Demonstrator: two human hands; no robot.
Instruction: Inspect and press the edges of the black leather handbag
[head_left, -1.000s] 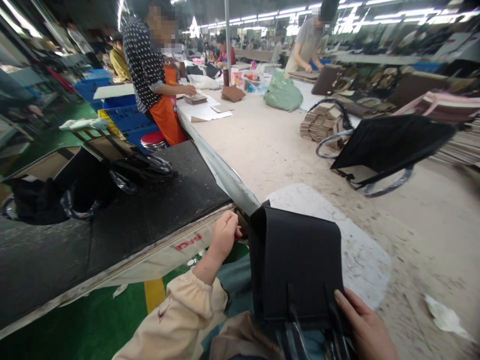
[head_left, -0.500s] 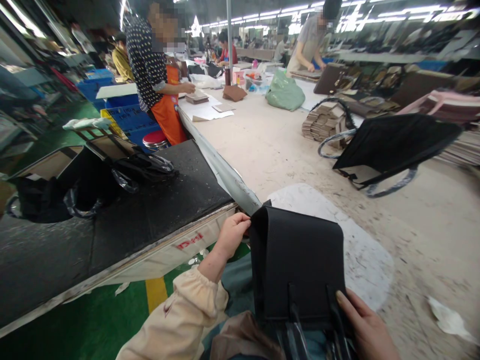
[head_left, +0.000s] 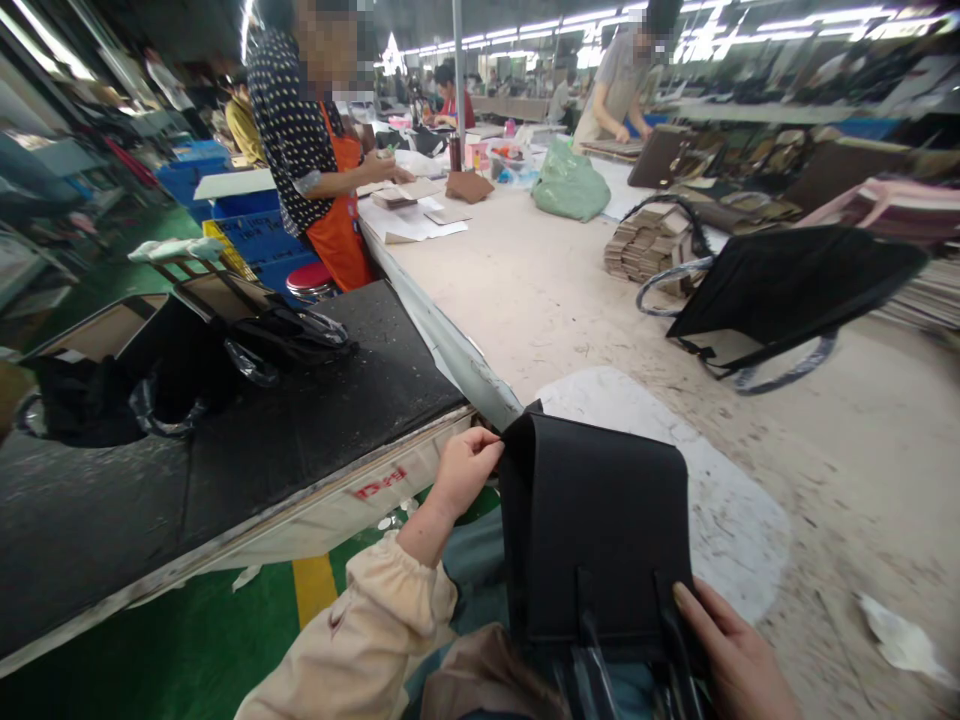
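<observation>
A black leather bag (head_left: 596,530) stands on end against the table's near edge, its handles pointing down toward me. My left hand (head_left: 465,472) pinches the bag's upper left corner, fingers closed on the edge. My right hand (head_left: 731,655) grips the bag's lower right side by the handles, thumb lying over the front panel. A cream sleeve covers my left forearm.
A white mat (head_left: 720,500) lies on the beige worktable (head_left: 570,290) behind the bag. Another black bag (head_left: 787,285) and stacked card pieces (head_left: 645,245) sit farther back. A black padded bench (head_left: 247,430) with dark bags stands to the left. A person in an orange apron (head_left: 330,220) works nearby.
My left hand rose from under the table edge to the bag's upper left corner and closed on it. The bag and my right hand stayed nearly still.
</observation>
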